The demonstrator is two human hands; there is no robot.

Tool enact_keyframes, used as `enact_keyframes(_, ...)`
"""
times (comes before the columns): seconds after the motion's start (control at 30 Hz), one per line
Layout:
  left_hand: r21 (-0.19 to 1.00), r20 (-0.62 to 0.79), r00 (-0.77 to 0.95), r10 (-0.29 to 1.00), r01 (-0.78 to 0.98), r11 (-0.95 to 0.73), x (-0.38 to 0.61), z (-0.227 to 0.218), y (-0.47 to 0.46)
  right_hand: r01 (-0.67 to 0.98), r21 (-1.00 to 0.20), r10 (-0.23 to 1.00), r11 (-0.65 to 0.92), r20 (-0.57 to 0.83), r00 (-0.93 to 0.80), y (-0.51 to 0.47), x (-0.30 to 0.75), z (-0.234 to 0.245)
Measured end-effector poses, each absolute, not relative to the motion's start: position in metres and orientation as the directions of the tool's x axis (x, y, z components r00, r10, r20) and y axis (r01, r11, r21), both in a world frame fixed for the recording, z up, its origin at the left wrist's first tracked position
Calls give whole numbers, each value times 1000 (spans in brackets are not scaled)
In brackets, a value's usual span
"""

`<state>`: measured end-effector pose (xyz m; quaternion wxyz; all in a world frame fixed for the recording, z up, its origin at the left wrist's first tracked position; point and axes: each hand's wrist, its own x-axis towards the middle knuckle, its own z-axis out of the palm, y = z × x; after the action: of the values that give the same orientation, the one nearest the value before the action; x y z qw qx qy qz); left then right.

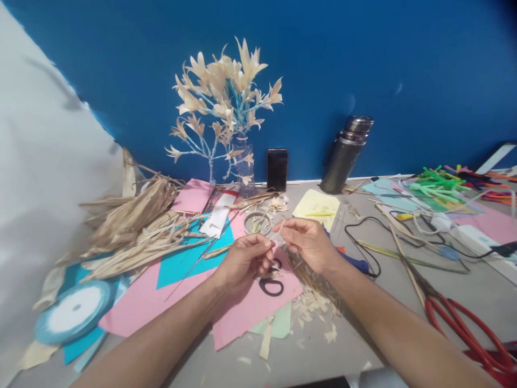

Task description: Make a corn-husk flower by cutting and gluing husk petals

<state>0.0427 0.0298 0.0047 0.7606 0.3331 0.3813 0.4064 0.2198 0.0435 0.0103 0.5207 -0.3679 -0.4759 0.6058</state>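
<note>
Over the middle of the table, my left hand [247, 260] and my right hand [305, 240] are close together, each in a fingertip pinch. A thin pale strand [281, 227] shows at my right fingertips and seems to run toward my left ones; its exact kind is too fine to tell. Beneath my hands lie black-handled scissors [272, 287] on pink paper [242, 318], their blades hidden. Just beyond stands a roll of tape [257, 222] with scraps inside its ring. Pale husk-like shavings [313, 307] are scattered below my right wrist.
Dried husks [137, 210] and a blue ribbon spool [75, 312] lie left. Pale handmade flowers [226, 81] stand in a clear bottle [242, 167] by a phone [277, 170]. A leaning flask [346, 153], red-handled scissors [464, 328], a black cable [374, 218] and green pipe cleaners [438, 180] are right.
</note>
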Motion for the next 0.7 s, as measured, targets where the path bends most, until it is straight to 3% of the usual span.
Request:
enact_keyframes(0.33, 886, -303, 328, 895, -248, 391, 40, 2, 33, -261, -965, 994, -27, 3, -113, 43, 218, 9)
enact_keyframes(0.53, 996, -93, 182, 979, 10, 92, 39, 6, 32, -26, -995, 981, 95, 98, -167, 40, 219, 9)
enact_keyframes(0.7, 961, 127, 102, 987, 235, -148, 41, 10, 27, 90, -993, 975, 73, 52, -218, 38, 217, 14)
